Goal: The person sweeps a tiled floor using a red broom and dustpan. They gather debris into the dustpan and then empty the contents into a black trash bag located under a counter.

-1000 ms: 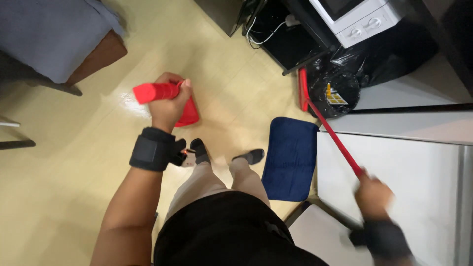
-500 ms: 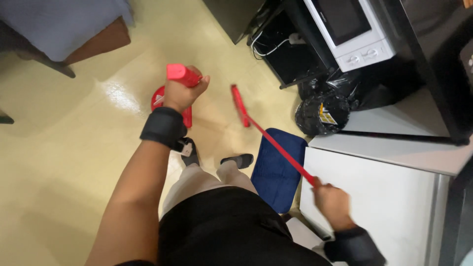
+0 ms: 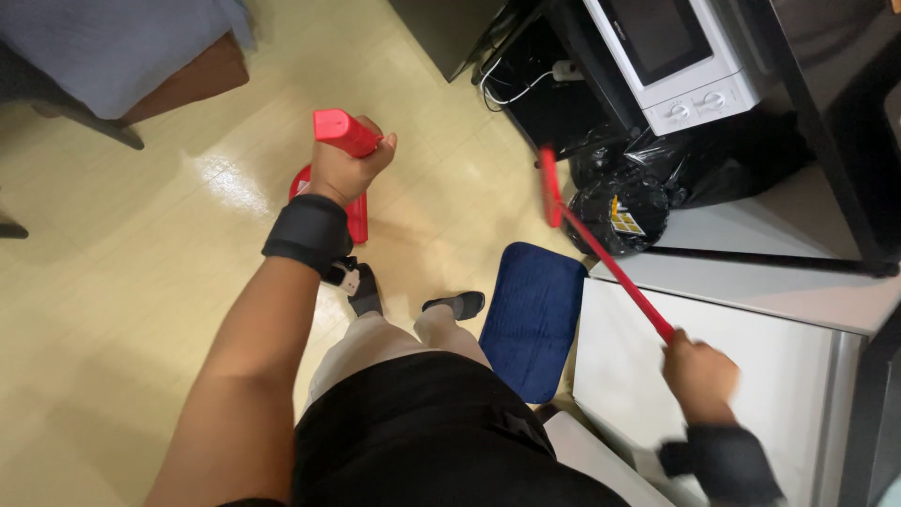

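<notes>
My left hand grips the thick red handle of a red dustpan, whose pan hangs below my wrist above the yellow floor. My right hand holds the lower end of a long red broom; its red head points up toward a black cabinet. Both wrists wear black bands. My legs and dark-socked feet stand between the two hands.
A dark blue mat lies on the floor by my right foot. A black rubbish bag sits under a white microwave. A white counter runs along the right. A blue-covered seat stands at the upper left.
The dustpan handle has risen and tipped more upright in my left hand. The broom swung left a half second ago and has now swung back right, its head near the rubbish bag.
</notes>
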